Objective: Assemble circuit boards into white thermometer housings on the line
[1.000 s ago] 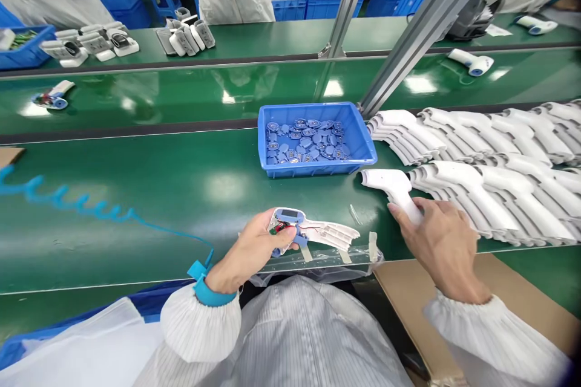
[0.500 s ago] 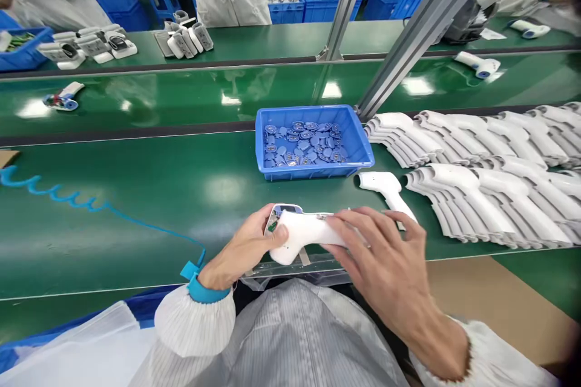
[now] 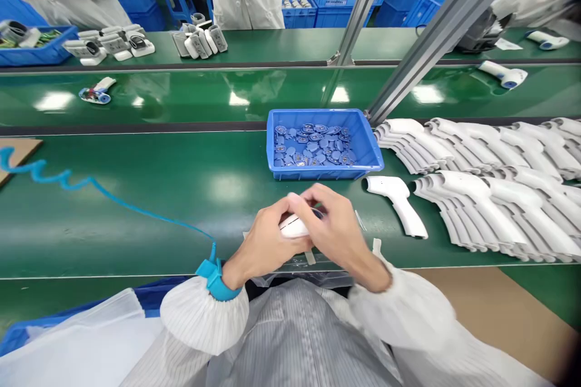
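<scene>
White plastic, smooth and rounded, is all that is seen of the thermometer housing (image 3: 294,228); it is clasped between the left hand (image 3: 265,245) and the right hand (image 3: 338,233), both closed firmly on it, and the rest is hidden. A blue tray (image 3: 324,174) of small parts lies just beyond the hands; a loose white shell (image 3: 399,202) lies to the right of the right hand. Half a second earlier the right hand was spread flat along the housing and more of it was shown; a second earlier its inner board was exposed.
</scene>
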Demonstrator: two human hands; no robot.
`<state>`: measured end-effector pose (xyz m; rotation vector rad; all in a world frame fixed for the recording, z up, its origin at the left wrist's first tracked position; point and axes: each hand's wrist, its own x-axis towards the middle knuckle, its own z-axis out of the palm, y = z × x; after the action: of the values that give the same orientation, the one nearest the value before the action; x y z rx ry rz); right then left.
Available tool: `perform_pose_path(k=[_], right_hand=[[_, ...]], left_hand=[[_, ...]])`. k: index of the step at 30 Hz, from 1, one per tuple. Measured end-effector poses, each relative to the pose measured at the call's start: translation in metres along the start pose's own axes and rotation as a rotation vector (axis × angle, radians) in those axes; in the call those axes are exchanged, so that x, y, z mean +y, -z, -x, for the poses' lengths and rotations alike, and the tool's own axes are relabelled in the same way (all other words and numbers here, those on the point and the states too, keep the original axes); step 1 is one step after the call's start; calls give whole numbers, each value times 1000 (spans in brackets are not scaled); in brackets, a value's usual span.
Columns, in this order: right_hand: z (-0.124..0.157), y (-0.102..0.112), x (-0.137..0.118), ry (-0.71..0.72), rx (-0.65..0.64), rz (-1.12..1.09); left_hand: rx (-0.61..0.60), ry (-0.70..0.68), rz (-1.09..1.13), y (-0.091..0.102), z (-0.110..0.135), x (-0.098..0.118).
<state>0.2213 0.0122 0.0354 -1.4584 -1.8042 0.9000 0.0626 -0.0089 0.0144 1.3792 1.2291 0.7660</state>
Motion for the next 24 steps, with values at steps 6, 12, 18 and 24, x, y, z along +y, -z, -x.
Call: perform_pose_path(k=[6, 12, 18, 24], right_hand=[[-17, -39, -12, 206, 188, 344], [-19, -33, -3, 355, 464, 285], [-13, -26, -2, 81, 351, 290], [-23, -23, -6, 98, 255, 280]], left_hand=[[-67, -94, -266, -8, 0, -4], [-17, -118, -333, -8, -5, -7], [-43, -59, -336, -7, -2, -11], [143, -107, -446, -19, -2, -6]])
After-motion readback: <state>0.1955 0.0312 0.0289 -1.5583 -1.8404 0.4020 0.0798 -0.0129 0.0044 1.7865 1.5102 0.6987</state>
